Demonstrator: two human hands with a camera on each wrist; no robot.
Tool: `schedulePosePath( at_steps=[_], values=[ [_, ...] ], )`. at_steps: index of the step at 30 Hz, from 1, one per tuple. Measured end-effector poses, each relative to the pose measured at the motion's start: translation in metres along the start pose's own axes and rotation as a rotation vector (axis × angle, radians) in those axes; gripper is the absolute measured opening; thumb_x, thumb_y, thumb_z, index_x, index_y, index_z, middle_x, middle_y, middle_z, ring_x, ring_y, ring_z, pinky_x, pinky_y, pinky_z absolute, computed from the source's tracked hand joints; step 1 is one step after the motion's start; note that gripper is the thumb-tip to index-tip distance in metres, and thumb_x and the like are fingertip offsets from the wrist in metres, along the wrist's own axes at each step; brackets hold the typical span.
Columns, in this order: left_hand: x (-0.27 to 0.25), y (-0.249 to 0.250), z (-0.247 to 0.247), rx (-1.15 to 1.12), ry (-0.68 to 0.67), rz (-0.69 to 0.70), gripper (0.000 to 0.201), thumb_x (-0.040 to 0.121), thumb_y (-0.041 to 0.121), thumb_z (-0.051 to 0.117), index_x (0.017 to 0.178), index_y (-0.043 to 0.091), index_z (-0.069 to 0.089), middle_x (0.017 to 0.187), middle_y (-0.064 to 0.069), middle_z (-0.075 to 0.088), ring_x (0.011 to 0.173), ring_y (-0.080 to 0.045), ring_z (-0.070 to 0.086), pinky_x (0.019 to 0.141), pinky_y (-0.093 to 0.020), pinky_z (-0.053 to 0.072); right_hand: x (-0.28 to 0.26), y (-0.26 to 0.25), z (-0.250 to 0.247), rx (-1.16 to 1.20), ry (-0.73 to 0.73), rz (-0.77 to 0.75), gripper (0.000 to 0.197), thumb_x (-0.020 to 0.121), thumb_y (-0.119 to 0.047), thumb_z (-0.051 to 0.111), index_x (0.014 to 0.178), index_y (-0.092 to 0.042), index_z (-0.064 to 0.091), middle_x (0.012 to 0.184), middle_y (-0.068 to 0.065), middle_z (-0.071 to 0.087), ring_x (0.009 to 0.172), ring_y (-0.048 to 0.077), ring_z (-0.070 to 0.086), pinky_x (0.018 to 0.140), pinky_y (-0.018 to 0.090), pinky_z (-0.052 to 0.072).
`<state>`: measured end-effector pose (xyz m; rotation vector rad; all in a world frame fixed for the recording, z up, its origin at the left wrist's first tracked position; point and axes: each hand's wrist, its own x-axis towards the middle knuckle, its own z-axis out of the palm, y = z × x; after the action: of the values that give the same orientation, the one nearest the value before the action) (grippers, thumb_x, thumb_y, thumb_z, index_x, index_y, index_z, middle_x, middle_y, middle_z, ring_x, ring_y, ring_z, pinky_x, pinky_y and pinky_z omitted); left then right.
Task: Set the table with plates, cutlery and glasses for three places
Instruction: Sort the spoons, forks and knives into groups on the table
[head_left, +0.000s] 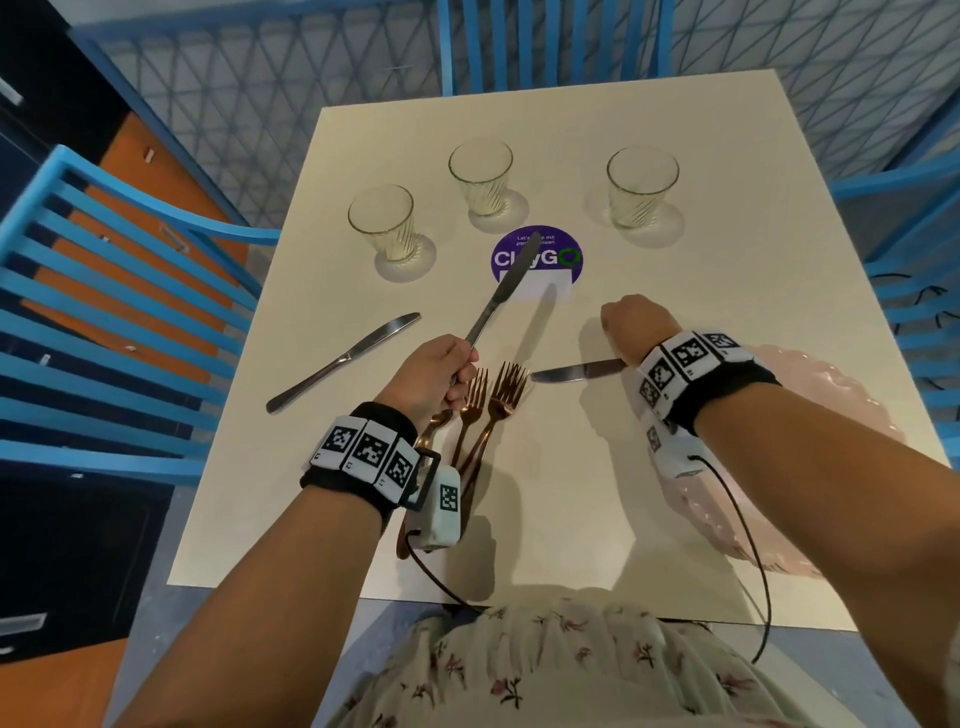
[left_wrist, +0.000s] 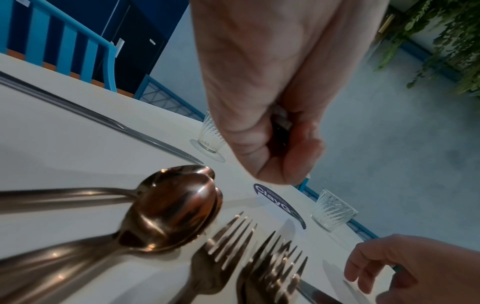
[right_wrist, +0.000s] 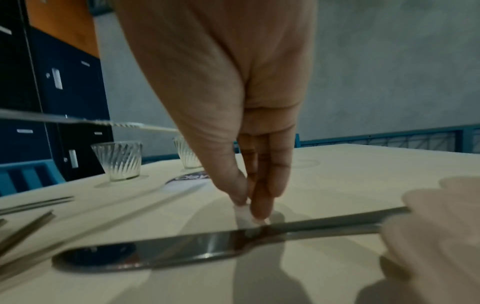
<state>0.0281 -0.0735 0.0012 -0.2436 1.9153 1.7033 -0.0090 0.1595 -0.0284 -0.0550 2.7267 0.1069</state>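
Observation:
My left hand (head_left: 451, 366) grips a steel knife (head_left: 498, 296) by its handle, lifted off the cream table (head_left: 675, 291) with the blade pointing at the purple sticker (head_left: 558, 254). My right hand (right_wrist: 250, 209) points straight fingers and thumb down; the tips touch the neck of a second knife (right_wrist: 155, 253), which lies flat. A third knife (head_left: 343, 361) lies to the left. Copper forks (head_left: 506, 387) and spoons (left_wrist: 176, 205) lie by my left wrist. Three glasses (head_left: 382, 223) (head_left: 480, 176) (head_left: 641, 187) stand upright at the back. Pink plates (head_left: 831, 405) sit under my right forearm.
Blue slatted chairs stand at the left (head_left: 104, 312), far (head_left: 545, 41) and right (head_left: 909, 260) sides of the table. Dark blue and orange cabinets (head_left: 62, 130) line the far left. Bare tabletop shows at the right back corner and along the near edge.

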Motion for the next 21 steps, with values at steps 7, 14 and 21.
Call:
schedulePosePath(
  at_steps=[7, 14, 21],
  values=[
    [-0.003, -0.006, -0.005, -0.003, -0.01, -0.01, 0.026, 0.101, 0.015, 0.032, 0.081, 0.012, 0.048, 0.061, 0.002, 0.04, 0.042, -0.005, 0.033, 0.04, -0.014, 0.032, -0.011, 0.0, 0.012, -0.005, -0.011, 0.043, 0.026, 0.094, -0.007, 0.044, 0.118, -0.001, 0.052, 0.122, 0.015, 0.052, 0.111, 0.031, 0.057, 0.09, 0.036, 0.046],
    [-0.007, -0.006, -0.003, 0.018, -0.038, 0.0, 0.025, 0.101, 0.017, 0.032, 0.082, 0.013, 0.049, 0.061, 0.003, 0.042, 0.042, -0.005, 0.035, 0.044, -0.017, 0.033, -0.012, 0.004, 0.02, -0.047, -0.076, -0.03, 0.025, 0.094, -0.011, 0.046, 0.116, -0.005, 0.058, 0.123, 0.012, 0.054, 0.112, 0.028, 0.057, 0.092, 0.032, 0.046],
    [-0.012, -0.004, 0.0, 0.024, -0.028, -0.004, 0.025, 0.101, 0.015, 0.032, 0.082, 0.012, 0.049, 0.06, 0.003, 0.041, 0.045, -0.007, 0.033, 0.048, -0.021, 0.032, -0.014, 0.009, 0.022, -0.056, -0.062, -0.099, 0.025, 0.097, -0.013, 0.04, 0.118, -0.007, 0.054, 0.123, 0.011, 0.054, 0.114, 0.027, 0.055, 0.092, 0.032, 0.044]
  ],
)
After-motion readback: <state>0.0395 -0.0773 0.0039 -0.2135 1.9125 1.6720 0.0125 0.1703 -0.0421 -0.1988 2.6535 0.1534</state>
